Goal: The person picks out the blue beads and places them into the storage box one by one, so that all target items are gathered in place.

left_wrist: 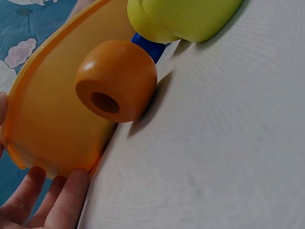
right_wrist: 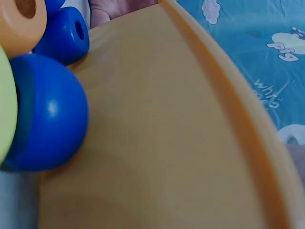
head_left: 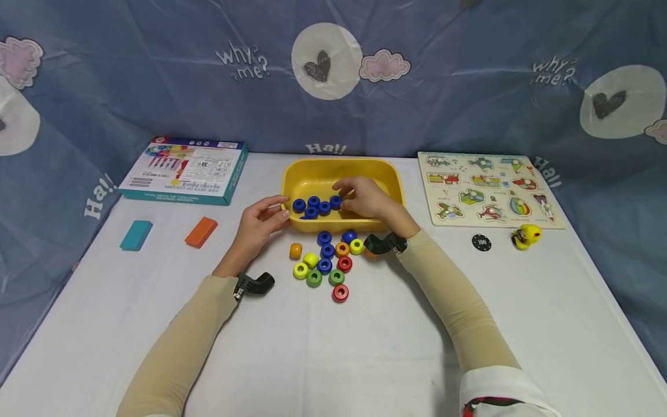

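My left hand (head_left: pixel 259 225) holds the left end of a yellow plastic tray (head_left: pixel 341 225), its fingers (left_wrist: pixel 66 200) against the tray's outside in the left wrist view. Reaching over the front rim, my right hand (head_left: pixel 367 200) is inside the tray, fingertips right at a blue bead (head_left: pixel 336 202). I cannot tell whether it grips that bead. Several more blue beads (head_left: pixel 313 201) lie by the front wall. In the right wrist view the tray's wall (right_wrist: pixel 157 119) hides most of this hand.
Loose beads lie before the tray, among them an orange bead (head_left: pixel 295 251), a green bead (head_left: pixel 314 278) and a red bead (head_left: pixel 341 293). A box (head_left: pixel 184 171), teal block (head_left: pixel 136 235) and orange block (head_left: pixel 201 232) are left; a puzzle board (head_left: pixel 490 191), black chip (head_left: pixel 482 242) and yellow duck (head_left: pixel 526 236) right.
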`<state>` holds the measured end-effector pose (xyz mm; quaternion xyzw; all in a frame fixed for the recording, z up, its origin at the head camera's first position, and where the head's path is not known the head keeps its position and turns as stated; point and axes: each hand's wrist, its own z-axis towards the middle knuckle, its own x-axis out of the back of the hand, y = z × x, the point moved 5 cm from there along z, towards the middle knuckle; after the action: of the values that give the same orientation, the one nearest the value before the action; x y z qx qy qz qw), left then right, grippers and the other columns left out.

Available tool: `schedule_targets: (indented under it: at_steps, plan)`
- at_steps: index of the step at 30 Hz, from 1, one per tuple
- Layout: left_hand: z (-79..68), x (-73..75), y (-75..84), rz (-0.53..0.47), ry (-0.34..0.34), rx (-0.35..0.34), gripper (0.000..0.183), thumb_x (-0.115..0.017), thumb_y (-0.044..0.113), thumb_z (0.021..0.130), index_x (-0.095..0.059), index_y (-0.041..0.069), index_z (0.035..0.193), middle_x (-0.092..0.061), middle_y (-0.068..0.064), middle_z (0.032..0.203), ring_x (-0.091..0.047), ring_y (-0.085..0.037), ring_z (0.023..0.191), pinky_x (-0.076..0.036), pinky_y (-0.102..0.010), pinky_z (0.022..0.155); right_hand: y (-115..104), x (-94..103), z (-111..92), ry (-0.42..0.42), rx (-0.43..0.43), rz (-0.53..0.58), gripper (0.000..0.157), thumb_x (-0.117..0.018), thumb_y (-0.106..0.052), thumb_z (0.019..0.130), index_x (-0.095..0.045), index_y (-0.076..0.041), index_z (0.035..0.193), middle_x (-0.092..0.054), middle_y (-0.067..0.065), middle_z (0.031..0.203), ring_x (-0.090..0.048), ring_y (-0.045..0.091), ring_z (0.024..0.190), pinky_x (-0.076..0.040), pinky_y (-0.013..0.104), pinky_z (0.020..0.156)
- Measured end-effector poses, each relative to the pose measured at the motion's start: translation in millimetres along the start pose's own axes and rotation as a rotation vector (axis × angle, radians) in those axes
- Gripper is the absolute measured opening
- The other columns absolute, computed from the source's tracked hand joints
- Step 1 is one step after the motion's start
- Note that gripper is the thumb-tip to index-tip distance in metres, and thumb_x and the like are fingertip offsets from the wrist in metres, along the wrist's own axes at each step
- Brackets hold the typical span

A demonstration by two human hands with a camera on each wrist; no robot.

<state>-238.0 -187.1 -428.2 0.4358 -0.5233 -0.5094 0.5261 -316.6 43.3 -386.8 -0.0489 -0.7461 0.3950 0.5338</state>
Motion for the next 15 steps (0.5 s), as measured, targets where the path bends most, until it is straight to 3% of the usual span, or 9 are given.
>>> schedule_targets:
  at_steps: [4, 9, 12, 15]
  plan:
    - [-0.2, -1.2, -2.3, -0.009, -0.002, 0.008, 0.041, -0.064, 0.017, 0.094, -0.055, 0.003, 0.132, -0.050, -0.013, 0.141, -0.062, -0.006, 0.106, -0.059, -0.025, 0.086, -7.6, 10.2, -14.2, 0.101, 0.090, 0.043, 0.036, -0.065, -0.011, 0.090, -0.062, -0.006, 0.127, -0.068, 0.013, 0.118, -0.064, 0.026, 0.093, -0.057, 0.036, 0.086]
    - [-0.9, -1.5, -4.3, -0.012, -0.002, 0.019, 0.041, -0.064, 0.016, 0.094, -0.056, 0.004, 0.132, -0.050, -0.013, 0.141, -0.063, -0.008, 0.107, -0.059, -0.025, 0.086, -30.7, 14.2, -52.1, 0.157, 0.319, 0.057, 0.028, -0.065, -0.013, 0.090, -0.067, -0.003, 0.117, -0.071, 0.014, 0.108, -0.062, 0.019, 0.075, -0.057, 0.028, 0.068]
    - [-0.5, -0.9, -3.7, -0.006, -0.003, 0.010, 0.041, -0.064, 0.016, 0.094, -0.056, 0.004, 0.132, -0.050, -0.014, 0.141, -0.063, -0.008, 0.106, -0.059, -0.025, 0.086, -43.5, 4.8, -76.6, 0.137, 0.456, 0.018, 0.024, -0.068, -0.012, 0.089, -0.070, -0.004, 0.112, -0.072, 0.010, 0.103, -0.058, 0.014, 0.069, -0.054, 0.024, 0.060]
    - [0.5, -0.2, -2.4, -0.002, -0.004, -0.004, 0.040, -0.064, 0.017, 0.094, -0.056, 0.005, 0.132, -0.051, -0.014, 0.140, -0.064, -0.007, 0.105, -0.059, -0.025, 0.085, -50.7, -13.1, -90.8, 0.053, 0.516, -0.023, 0.024, -0.070, -0.013, 0.088, -0.070, -0.007, 0.111, -0.072, 0.007, 0.103, -0.057, 0.010, 0.070, -0.053, 0.023, 0.060]
